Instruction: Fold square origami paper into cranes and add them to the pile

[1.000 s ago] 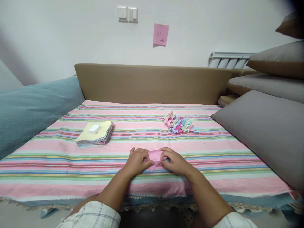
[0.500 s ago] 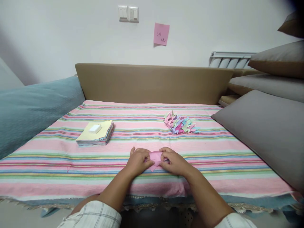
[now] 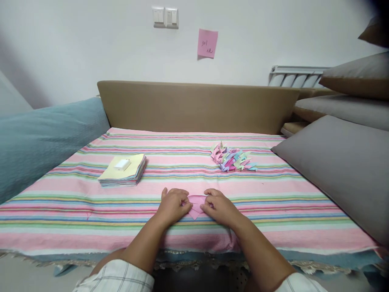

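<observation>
Between my two hands is a folded sheet of pink origami paper (image 3: 196, 206), its lower corner pointing toward me. My left hand (image 3: 175, 206) pinches the paper's left side between thumb and fingers. At the other side, my right hand (image 3: 219, 206) pinches the paper's right edge with thumb and forefinger. Both hands partly cover the sheet's side edges. A cluster of small folded paper cranes (image 3: 232, 158) in several colours lies beyond my right hand. Farther left sits a stack of square paper (image 3: 121, 172) with a yellow sheet on top.
A small white block (image 3: 122, 164) rests on the stack. Everything lies on a striped cloth (image 3: 170, 142). Grey cushions (image 3: 340, 162) pile up at the right, a blue cushion (image 3: 51, 138) lines the left, and a brown backrest (image 3: 194, 106) closes off the back.
My left hand has shifted slightly to the left, and more of the pink paper shows between my hands. The right hand stays nearly in place. The camera view has moved slightly.
</observation>
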Tool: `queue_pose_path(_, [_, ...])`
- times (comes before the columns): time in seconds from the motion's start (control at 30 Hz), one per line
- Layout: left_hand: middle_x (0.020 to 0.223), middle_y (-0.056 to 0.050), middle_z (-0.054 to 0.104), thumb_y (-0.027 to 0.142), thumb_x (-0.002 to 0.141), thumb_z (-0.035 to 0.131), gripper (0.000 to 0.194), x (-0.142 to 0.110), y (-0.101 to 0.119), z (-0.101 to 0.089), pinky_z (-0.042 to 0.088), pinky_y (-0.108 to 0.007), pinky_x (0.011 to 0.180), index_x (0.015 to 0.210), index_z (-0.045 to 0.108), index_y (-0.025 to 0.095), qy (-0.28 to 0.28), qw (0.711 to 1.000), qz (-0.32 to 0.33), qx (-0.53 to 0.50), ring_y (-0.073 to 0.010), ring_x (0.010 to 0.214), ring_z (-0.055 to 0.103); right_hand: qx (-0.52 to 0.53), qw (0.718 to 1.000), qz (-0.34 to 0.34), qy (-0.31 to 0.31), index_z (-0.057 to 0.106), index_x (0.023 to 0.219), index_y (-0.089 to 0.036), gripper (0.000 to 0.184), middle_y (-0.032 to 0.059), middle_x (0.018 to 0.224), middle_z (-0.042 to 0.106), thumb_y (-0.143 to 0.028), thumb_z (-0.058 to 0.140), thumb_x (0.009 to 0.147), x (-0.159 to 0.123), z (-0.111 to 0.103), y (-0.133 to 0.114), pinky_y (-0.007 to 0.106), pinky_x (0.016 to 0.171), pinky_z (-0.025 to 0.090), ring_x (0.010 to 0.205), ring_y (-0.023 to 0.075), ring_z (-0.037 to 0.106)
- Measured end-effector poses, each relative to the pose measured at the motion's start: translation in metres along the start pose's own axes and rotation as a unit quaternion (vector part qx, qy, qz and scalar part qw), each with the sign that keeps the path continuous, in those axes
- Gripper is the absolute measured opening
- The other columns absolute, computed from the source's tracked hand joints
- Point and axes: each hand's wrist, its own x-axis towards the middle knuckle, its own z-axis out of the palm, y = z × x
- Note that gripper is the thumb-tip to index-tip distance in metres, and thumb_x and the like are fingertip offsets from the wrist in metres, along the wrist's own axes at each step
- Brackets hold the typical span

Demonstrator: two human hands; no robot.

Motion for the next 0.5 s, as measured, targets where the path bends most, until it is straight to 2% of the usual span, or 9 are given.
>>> queue_pose_path(0.23, [0.098, -0.001, 0.068, 0.034, 0.072, 0.064, 0.016, 0.0008, 0.0002, -0.0014, 0.018, -0.062, 0.099, 0.063, 0.061, 0.022, 0.013, 0.999, -0.001, 0.047, -0.0237, 0.096, 0.058, -0.043, 0.999, 0.015, -0.001, 0.062, 0.067, -0.018, 0.017, 0.0113, 0.115, 0.055, -0.029, 0.059, 0.079, 0.0037, 0.0048, -0.0050, 0.037, 0.092, 0.040, 0.109, 0.0243, 0.050])
queue_pose_path(0.5, [0.091, -0.003, 0.069, 0.040, 0.071, 0.067, 0.023, 0.0006, -0.0014, -0.0011, 0.014, -0.063, 0.100, 0.062, 0.060, 0.020, 0.023, 0.995, -0.002, 0.096, -0.0253, 0.094, 0.058, -0.090, 0.996, 0.017, -0.004, 0.064, 0.070, -0.018, 0.015, 0.0111, 0.115, 0.056, -0.029, 0.059, 0.078, 0.0040, 0.0071, -0.0081, 0.038, 0.092, 0.040, 0.108, 0.0250, 0.050])
